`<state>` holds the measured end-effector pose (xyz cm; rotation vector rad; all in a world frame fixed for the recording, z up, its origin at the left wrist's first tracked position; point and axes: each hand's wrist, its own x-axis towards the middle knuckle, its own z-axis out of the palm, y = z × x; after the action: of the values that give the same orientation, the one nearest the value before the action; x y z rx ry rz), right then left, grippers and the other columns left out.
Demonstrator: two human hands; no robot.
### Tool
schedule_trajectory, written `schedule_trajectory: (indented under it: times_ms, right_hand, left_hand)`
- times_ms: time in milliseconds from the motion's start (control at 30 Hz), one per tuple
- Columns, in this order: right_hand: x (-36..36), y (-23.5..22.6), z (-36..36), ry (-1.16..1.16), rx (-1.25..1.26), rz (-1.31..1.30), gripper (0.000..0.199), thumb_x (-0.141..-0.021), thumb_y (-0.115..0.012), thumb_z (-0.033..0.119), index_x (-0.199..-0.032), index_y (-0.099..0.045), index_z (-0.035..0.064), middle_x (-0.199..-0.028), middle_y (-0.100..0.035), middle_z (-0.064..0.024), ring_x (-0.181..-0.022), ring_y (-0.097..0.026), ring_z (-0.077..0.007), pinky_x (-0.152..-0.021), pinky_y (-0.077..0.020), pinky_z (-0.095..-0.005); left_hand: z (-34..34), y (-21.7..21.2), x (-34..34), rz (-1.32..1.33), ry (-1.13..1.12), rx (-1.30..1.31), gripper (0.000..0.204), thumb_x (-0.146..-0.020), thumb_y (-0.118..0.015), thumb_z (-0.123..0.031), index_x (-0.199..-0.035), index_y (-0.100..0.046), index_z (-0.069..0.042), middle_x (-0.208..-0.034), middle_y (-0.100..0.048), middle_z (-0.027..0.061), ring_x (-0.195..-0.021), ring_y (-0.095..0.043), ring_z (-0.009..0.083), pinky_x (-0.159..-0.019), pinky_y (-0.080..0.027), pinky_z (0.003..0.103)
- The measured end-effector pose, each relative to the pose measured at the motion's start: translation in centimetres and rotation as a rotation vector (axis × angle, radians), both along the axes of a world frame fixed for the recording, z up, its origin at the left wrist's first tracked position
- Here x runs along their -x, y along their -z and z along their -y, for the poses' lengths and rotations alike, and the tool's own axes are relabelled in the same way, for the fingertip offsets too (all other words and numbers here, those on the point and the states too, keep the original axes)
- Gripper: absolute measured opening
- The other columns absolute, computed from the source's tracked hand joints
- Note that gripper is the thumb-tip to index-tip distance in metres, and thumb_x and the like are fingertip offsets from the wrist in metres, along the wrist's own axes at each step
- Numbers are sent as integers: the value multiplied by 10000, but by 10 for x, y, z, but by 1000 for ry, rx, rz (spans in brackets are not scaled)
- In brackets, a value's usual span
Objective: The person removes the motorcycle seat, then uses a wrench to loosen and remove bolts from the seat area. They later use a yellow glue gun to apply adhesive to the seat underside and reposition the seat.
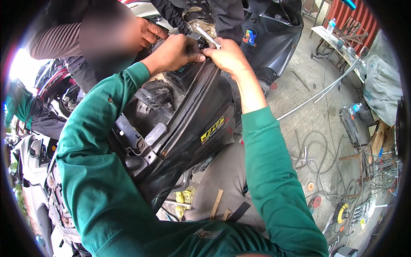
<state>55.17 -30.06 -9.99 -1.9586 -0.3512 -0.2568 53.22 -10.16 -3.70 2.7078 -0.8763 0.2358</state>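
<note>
A black motorcycle side panel (195, 124) with a yellow sticker runs diagonally in front of me, its seat off. At the far end of the panel's upper edge, my left hand (176, 53) is closed in a pinch. Whatever its fingers hold is hidden. Just to its right, my right hand (229, 56) grips a silver wrench (206, 35), whose free end points up and left. The two hands almost meet over the frame. Below my left hand lies a dark ribbed box (180, 79), and a metal bracket (147, 154) is nearer to me.
A co-worker's hand (152, 33) is close by at upper left. Other motorcycles (36, 156) stand on the left. On the concrete floor to the right lie loose cables (319, 165), discs (317, 201) and a socket set (359, 214). A workbench (332, 38) stands far right.
</note>
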Motion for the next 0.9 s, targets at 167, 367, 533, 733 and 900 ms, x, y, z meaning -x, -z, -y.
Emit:
schedule_trajectory:
  times_ms: [167, 367, 533, 733, 900]
  right_hand:
    - [6, 14, 3, -55, -140, -2, 340, -868, -710, 311, -969, -673, -11, -894, -733, -228, -893, -730, -359, -815, -539, -429]
    - [30, 26, 16, 55, -206, 136, 399, -917, -701, 384, -941, -682, -14, -834, -718, -214, -802, -709, -372, -732, -520, -440]
    - [71, 53, 54, 82, -261, 56, 472, -1079, -503, 391, -1103, -727, -24, -1024, -769, -89, -900, -682, -140, -762, -522, -295]
    - [115, 130, 121, 47, -168, -118, 466, -1109, -444, 377, -1104, -706, -8, -1030, -766, -95, -908, -694, -143, -754, -520, -296]
    - [139, 206, 158, 165, -263, -334, 449, -1105, -467, 387, -1036, -686, 1, -983, -756, -98, -875, -693, -139, -711, -521, -291]
  left_hand:
    - [-1, 3, -7, -260, 123, 157, 227, -949, -751, -177, -1065, -719, 16, -970, -730, 64, -919, -649, 135, -831, -516, 313]
    - [-15, -23, -7, -329, 90, 135, 258, -1037, -606, -178, -1197, -701, 1, -1095, -729, 80, -1041, -662, 166, -938, -513, 297]
    - [-16, -36, 4, 98, 213, -125, 244, -970, -668, -147, -1156, -722, 2, -1102, -739, 164, -1002, -714, 281, -881, -554, 375]
    - [-1, -10, 5, 316, 143, -241, 218, -901, -736, -202, -1067, -776, -67, -942, -761, 158, -896, -736, 339, -830, -573, 428]
    - [-4, -2, -2, 390, 66, -374, 260, -862, -732, -135, -1118, -772, -125, -913, -759, 142, -874, -734, 338, -802, -573, 441]
